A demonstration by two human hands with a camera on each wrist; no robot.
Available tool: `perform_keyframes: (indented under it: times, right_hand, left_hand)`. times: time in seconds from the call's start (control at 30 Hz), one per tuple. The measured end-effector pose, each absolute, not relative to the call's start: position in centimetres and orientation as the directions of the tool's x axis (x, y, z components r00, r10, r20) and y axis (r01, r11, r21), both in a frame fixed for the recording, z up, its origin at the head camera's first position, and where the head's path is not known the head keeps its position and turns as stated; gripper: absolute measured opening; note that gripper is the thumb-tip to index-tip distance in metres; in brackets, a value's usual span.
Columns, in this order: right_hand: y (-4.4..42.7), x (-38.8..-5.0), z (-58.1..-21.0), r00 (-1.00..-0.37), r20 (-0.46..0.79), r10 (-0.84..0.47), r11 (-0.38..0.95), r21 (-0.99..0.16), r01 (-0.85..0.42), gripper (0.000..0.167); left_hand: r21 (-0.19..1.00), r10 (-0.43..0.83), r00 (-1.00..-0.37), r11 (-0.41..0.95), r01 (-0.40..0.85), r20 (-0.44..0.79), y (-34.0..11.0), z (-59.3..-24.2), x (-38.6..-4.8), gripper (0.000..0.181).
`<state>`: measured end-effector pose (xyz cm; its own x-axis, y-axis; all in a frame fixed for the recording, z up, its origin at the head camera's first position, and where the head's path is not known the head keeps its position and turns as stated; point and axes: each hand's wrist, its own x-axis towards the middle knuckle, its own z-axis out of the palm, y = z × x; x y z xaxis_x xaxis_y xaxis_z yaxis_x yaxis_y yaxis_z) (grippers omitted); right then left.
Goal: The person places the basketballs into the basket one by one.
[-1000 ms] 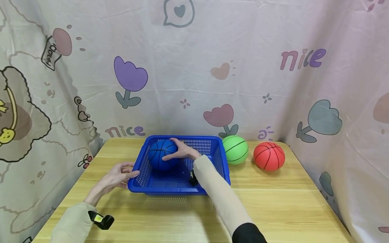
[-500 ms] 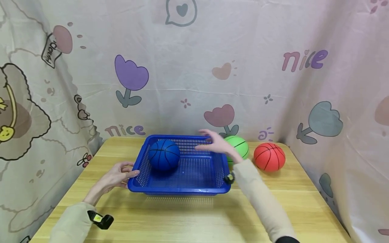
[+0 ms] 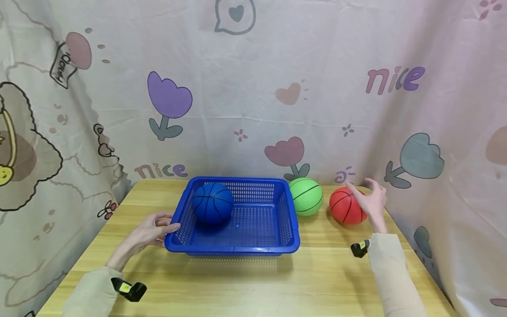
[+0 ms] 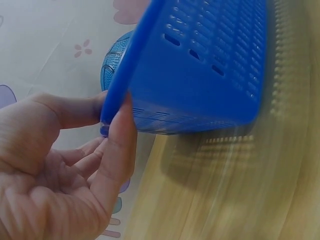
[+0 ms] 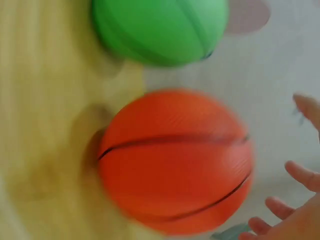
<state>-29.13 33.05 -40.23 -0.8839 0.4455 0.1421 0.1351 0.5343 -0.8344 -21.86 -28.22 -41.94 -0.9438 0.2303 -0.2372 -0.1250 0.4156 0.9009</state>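
Note:
My left hand (image 3: 148, 232) pinches the left rim of a blue plastic basket (image 3: 237, 248); in the left wrist view the thumb and a finger lie on either side of the rim (image 4: 120, 75). Inside the basket, toward its left, sits a blue basketball (image 3: 213, 203). My right hand (image 3: 373, 201) is spread beside and above a red basketball (image 3: 345, 207), partly covering it in the head view. The right wrist view shows the fingers apart from the red ball (image 5: 177, 162). Between basket and red ball is a green basketball (image 3: 306, 197).
Everything stands on a light wooden table (image 3: 222, 290). A patterned cloth (image 3: 229, 110) hangs behind it and along both sides. The green ball is close against the basket's right side, and the red ball lies near the table's right edge.
My right hand has let go of the blue ball inside the basket and travelled right, past the green ball, to the red one. The left hand stays on the rim.

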Motion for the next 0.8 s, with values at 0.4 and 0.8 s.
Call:
perform_keyframes:
  times: [0.4,0.8]
  right_hand:
    - [34.6,-29.3,-43.3,-0.909,-0.028,0.416,0.518,-0.814,0.262,0.102]
    - [34.6,-29.3,-43.7,-0.923,-0.034,0.384,0.532,-0.808,0.251,0.103]
  left_hand:
    - [0.900,0.224,-0.943,0.413,-0.139,-0.248,-28.2,-41.8,-21.9,0.069]
    - [0.893,0.216,-0.943,0.428,-0.141,-0.253,-28.2,-41.7,-21.9,0.070]
